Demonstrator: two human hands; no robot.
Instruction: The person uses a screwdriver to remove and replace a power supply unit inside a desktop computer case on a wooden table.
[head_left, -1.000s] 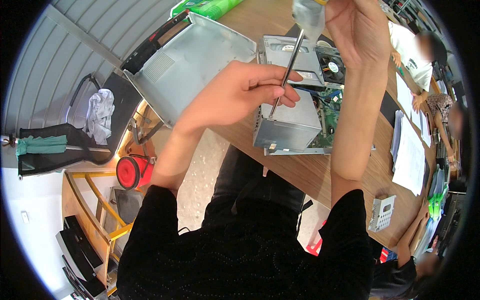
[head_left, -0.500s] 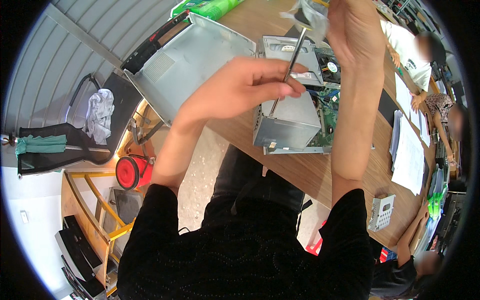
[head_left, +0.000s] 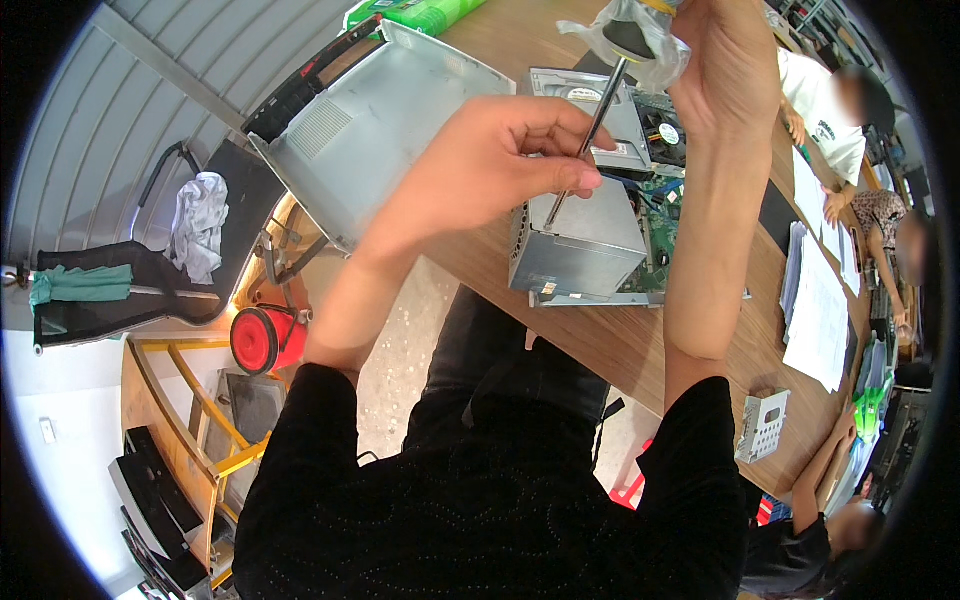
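My left hand (head_left: 510, 160) pinches the thin metal shaft of a screwdriver (head_left: 603, 100), whose tip rests on the upper edge of a silver metal box (head_left: 590, 250) in an open computer case. My right hand (head_left: 725, 70) grips the screwdriver's handle end, wrapped in crumpled clear plastic (head_left: 650, 50). Behind the box are an optical drive (head_left: 565, 85), a black fan (head_left: 665, 130) and a green circuit board (head_left: 655, 235), partly hidden by my arms. The detached case cover (head_left: 370, 130) lies to the left.
Loose papers (head_left: 815, 330) and a perforated metal bracket (head_left: 765, 425) lie on the wooden table (head_left: 600, 350). Co-workers sit at right, one in white (head_left: 830, 130), another in black (head_left: 790, 550). A green package (head_left: 415, 15) is at top, a red bucket (head_left: 260, 340) at lower left.
Both hands have shifted slightly right with the screwdriver, and my left hand slightly up. The plastic around the handle has turned and spread, showing more of the dark piece inside.
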